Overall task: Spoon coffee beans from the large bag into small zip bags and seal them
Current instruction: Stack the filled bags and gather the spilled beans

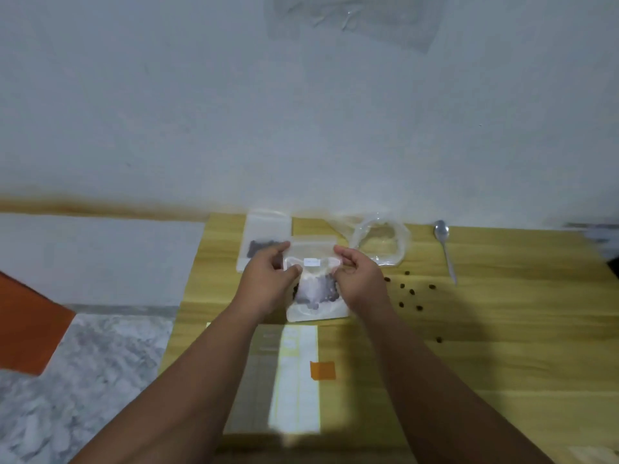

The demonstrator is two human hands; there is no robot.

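While the small zip bag (316, 291) rests upright on the tabletop (502, 329), the left hand (268, 279) and right hand (360, 279) pinch its top corners, fingers (278, 249) curled. An uneven press risks a gap, adding to the spilled beans (412, 291) right of it.

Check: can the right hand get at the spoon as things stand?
Probably yes: the spoon lies uncovered right of the right hand, only loose beans between, though that hand pinches the zip bag.
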